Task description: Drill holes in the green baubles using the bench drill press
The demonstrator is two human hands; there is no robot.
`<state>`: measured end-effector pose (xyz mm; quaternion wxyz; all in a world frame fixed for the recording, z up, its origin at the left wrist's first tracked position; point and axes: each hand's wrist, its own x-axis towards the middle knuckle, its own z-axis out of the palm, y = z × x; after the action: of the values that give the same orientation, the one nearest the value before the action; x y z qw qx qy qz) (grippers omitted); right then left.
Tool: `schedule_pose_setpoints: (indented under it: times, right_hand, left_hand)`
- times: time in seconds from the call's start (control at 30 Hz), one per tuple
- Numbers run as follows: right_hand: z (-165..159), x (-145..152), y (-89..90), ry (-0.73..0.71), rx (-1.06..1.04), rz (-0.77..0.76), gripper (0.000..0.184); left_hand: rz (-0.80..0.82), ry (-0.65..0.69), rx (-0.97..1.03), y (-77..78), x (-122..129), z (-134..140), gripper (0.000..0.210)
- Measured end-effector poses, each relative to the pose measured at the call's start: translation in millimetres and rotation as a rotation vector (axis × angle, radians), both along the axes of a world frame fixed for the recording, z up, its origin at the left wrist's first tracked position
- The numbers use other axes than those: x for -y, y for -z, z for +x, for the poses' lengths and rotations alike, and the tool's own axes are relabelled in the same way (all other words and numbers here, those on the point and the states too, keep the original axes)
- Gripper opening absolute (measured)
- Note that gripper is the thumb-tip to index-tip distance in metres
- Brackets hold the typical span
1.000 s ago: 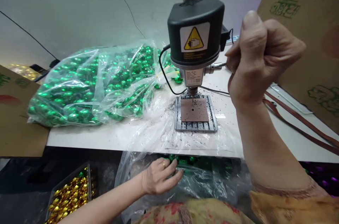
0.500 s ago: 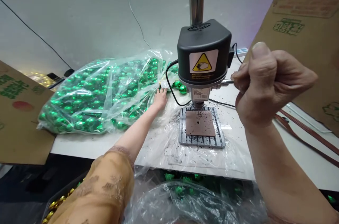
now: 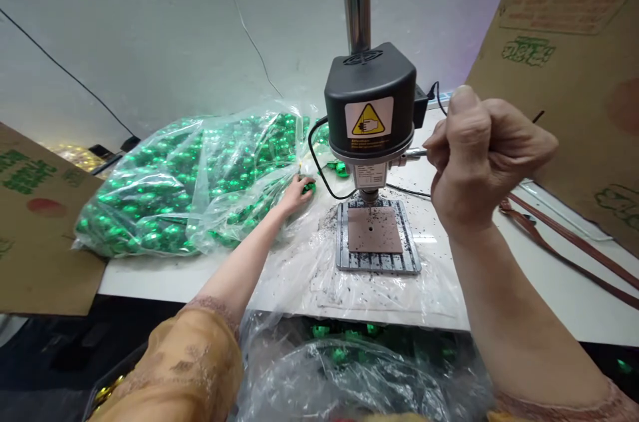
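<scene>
- I have the left hand (image 3: 295,194) holding a green ball (image 3: 310,188) by the bag (image 3: 154,189).
- My right hand (image 3: 479,156) curls its fingers round the drill press lever (image 3: 413,154).

- Kinda stretches left arm (image 3: 244,269) way out front, with left hand (image 3: 295,196) palm-down
- Bends right arm (image 3: 509,309) up, balls right hand (image 3: 482,159) into a fist, with thumb (image 3: 466,109) on top

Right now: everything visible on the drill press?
The drill press stands upright on the table: shiny metallic column, black housing with slotted vent and yellow warning triangle, labelled grey neck, dark chuck. A black cable loops from its left. Its grooved baseplate carries a brown board with one hole, dark specks scattered over it. The right hand grips its side lever.
</scene>
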<state>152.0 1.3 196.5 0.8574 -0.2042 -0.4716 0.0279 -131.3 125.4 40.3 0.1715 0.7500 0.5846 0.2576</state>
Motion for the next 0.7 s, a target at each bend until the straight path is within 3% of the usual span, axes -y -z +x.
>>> schedule_pose_setpoints:
  times: [0.07, 0.2, 0.27, 0.37, 0.5, 0.7]
  right_hand:
    - [1, 2, 0.9, 0.003, 0.018, -0.025, 0.039]
    - [3, 5, 3.4, -0.003, 0.066, -0.082, 0.04]
    - [4, 5, 4.6, 0.013, 0.069, -0.087, 0.041]
    - [4, 4, 6.3, 0.04, 0.069, -0.12, 0.042]
    - [4, 3, 7.7, 0.061, 0.079, -0.107, 0.045]
    - [5, 4, 8.6, -0.017, 0.073, -0.114, 0.043]
  left_hand:
    - [-0.039, 0.018, 0.228, -0.1, 14, 8, 0.031]
    - [-0.196, 0.001, 0.866, 0.0, 49, 24, 0.045]
    - [-0.246, 0.005, 1.072, -0.2, 70, 32, 0.051]
    - [-0.233, -0.002, 1.152, 1.1, 99, 46, 0.054]
    - [-0.179, 0.024, 1.055, 10.5, 127, 73, 0.057]
    - [-0.126, 0.014, 0.992, 34.2, 128, 104, 0.057]
